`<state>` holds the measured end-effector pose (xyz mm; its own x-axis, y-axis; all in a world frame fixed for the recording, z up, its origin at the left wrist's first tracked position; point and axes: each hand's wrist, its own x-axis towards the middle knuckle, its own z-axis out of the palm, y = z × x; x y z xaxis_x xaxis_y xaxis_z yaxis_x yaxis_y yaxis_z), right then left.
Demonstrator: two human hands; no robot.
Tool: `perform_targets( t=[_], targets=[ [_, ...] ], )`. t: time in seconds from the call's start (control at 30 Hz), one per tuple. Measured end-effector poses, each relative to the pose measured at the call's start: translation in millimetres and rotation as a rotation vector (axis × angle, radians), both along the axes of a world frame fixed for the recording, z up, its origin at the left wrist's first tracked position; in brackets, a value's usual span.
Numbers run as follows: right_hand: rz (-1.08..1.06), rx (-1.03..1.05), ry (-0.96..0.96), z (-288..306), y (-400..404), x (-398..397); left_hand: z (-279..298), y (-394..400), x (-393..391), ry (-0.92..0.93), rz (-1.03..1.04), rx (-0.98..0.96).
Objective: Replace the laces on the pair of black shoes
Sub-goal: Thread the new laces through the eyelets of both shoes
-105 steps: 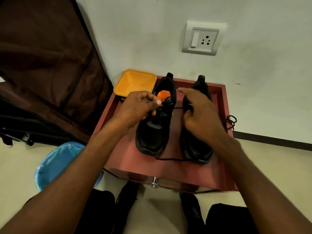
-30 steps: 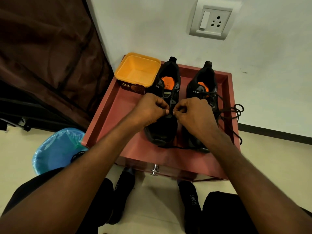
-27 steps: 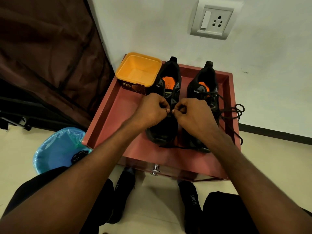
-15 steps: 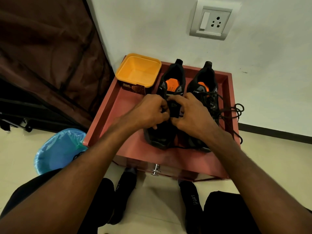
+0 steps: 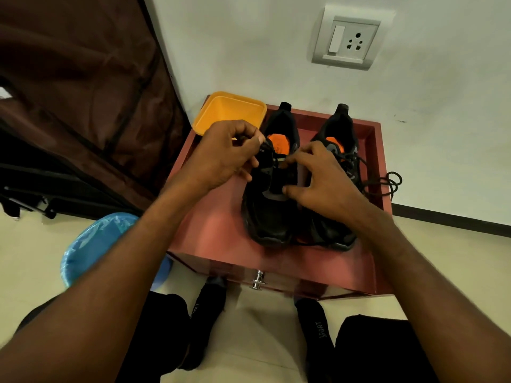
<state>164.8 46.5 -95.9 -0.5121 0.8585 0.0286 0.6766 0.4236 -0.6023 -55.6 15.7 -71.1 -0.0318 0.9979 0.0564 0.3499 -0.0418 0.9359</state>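
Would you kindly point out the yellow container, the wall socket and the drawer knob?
yellow container (image 5: 221, 110): head view, on its inner floor.
wall socket (image 5: 357, 42): head view, among the pin holes.
drawer knob (image 5: 257, 281): head view, on its metal stem.

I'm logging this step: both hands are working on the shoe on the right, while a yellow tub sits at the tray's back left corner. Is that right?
Not quite. In the head view the left hand and right hand are working on the left shoe, not the right shoe. The yellow tub does sit at the back left corner of the tray.
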Motion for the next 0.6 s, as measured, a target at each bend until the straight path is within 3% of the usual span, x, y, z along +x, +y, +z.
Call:
perform_targets(
  t=[0.13,0.2,0.27,0.43,0.6],
  targets=[
    [-0.013,-0.233,0.409,8,-4,-11,-4,2,5,0.079,-0.027,0.041],
    [-0.033,-0.336,0.515,11,-6,-10,-6,5,5,0.093,-0.027,0.06],
    [-0.112,-0.391,0.539,12,-6,-7,-15,7,3,0.171,-0.049,0.069],
    [-0.237,-0.31,0.514,8,-1,0,-39,5,5,0.708,-0.248,0.107],
    [-0.217,-0.115,0.36,3,-2,3,-41,7,9,0.823,-0.345,-0.017]
  ],
)
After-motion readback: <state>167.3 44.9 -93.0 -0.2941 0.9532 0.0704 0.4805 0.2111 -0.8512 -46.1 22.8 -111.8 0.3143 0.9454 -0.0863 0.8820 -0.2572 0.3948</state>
